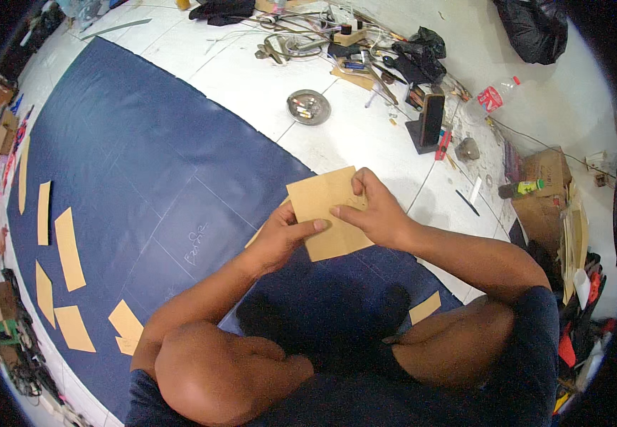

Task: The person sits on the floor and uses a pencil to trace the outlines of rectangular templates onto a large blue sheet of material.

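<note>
Open way over the sheet, with clutter standing along the far right.
Low passage is offered across the middle of the flat dark-blue sheet (180, 135), ahead and left of the rectangular tan card (330, 213) gripped by the left hand (283, 235) and the right hand (376, 213); at the left, only thin tan card pieces (68, 249) would be crossed. Near the body, the way is narrowed by the bent bare left knee (205, 363) and right leg (458, 345). Beyond the sheet, room is left on the white tiled floor (376, 139) between the round grey metal ashtray (322, 115) and the upright black phone (433, 119); farther ahead, passage is blocked by a tangle of metal rods and cables (308, 46).
</note>
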Demonstrator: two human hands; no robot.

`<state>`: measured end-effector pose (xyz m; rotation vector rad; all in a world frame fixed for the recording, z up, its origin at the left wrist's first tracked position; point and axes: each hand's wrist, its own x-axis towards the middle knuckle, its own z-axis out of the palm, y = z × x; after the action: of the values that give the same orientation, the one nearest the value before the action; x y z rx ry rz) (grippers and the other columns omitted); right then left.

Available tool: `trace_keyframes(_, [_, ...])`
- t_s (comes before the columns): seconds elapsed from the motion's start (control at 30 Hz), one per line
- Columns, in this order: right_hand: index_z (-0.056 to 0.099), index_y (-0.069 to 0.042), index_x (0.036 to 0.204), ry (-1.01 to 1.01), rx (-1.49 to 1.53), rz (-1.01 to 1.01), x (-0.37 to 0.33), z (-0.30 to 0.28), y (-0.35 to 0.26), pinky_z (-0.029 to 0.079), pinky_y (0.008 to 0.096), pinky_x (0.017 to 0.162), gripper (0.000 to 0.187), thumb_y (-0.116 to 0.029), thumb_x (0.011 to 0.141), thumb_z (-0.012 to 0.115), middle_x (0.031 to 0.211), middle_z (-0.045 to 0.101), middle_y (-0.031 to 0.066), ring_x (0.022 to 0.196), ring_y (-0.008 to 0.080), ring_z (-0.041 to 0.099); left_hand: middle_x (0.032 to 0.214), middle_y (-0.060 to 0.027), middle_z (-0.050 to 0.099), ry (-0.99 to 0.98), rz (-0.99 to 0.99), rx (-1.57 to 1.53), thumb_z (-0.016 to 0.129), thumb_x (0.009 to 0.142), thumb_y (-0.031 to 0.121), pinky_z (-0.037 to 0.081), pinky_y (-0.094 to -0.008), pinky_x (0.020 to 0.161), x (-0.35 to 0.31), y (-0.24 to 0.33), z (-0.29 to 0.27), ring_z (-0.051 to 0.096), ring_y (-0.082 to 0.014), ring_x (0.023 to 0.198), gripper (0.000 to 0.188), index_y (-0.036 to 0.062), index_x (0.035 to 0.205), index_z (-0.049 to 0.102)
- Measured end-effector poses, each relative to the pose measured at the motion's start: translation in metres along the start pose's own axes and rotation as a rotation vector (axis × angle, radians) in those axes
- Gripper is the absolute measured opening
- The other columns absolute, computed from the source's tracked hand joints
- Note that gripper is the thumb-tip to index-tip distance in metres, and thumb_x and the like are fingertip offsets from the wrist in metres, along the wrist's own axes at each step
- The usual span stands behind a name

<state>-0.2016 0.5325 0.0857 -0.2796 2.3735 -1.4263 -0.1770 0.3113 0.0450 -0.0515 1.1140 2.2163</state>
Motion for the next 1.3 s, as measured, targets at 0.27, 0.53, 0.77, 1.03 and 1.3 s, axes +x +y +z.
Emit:
trace_keyframes(0.27, [0.039, -0.008, 0.102, 0.02, -0.136, -0.001, 0.001, 0.008, 0.007, 0.045, 0.0368, 0.07, 0.044, -0.025, 0.089, 0.077, 0.088, 0.046, 0.0082, 0.081, 0.0169, 0.047, 0.116, -0.0097, 0.071, 0.167, -0.057, 0.145, 0.069, 0.093, 0.007, 0.057, -0.0351, 0.087, 0.0, -0.003, -0.006, 0.07, -0.0189, 0.1, 0.038, 0.0015, 0.129, 0.06])
trace_keyframes(0.53, [0.038, -0.008, 0.107, -0.056, -0.235, -0.051, -0.006, 0.004, 0.0, 0.046, 0.0484, 0.065, 0.037, -0.021, 0.093, 0.07, 0.083, 0.056, 0.0211, 0.074, 0.0417, 0.061, 0.109, -0.0076, 0.071, 0.158, 0.111, 0.453, 0.067, 0.097, 0.015, 0.056, -0.0326, 0.083, -0.002, -0.017, 0.001, 0.068, -0.016, 0.094, 0.034, 0.001, 0.127, 0.061])
trace_keyframes(0.77, [0.037, -0.007, 0.106, -0.17, -0.221, 0.068, -0.007, 0.002, -0.011, 0.046, 0.0415, 0.063, 0.034, -0.02, 0.096, 0.067, 0.082, 0.052, 0.0141, 0.069, 0.0265, 0.056, 0.112, -0.0076, 0.071, 0.177, 0.109, 0.347, 0.067, 0.096, 0.013, 0.055, -0.0327, 0.085, 0.0, -0.029, -0.01, 0.068, -0.0166, 0.096, 0.035, 0.0006, 0.128, 0.06])
trace_keyframes(1.03, [0.039, -0.005, 0.108, -0.093, -0.19, 0.049, 0.0, -0.022, 0.043, 0.055, 0.0396, 0.073, 0.035, -0.024, 0.098, 0.066, 0.104, 0.068, 0.0179, 0.081, 0.0263, 0.071, 0.104, -0.0061, 0.073, 0.439, 0.124, 0.32, 0.07, 0.094, 0.011, 0.056, -0.0333, 0.077, 0.013, -0.01, -0.064, 0.069, -0.0159, 0.089, 0.028, 0.0014, 0.119, 0.066])
trace_keyframes(1.3, [0.043, -0.003, 0.111, -0.08, -0.328, 0.202, -0.003, -0.046, 0.072, 0.055, 0.0429, 0.081, 0.032, -0.024, 0.099, 0.064, 0.11, 0.068, 0.0194, 0.087, 0.0295, 0.071, 0.112, -0.0134, 0.072, 0.869, 0.318, 0.401, 0.068, 0.087, 0.006, 0.054, -0.0418, 0.089, 0.016, -0.012, -0.216, 0.069, -0.0284, 0.101, 0.035, -0.0006, 0.122, 0.063])
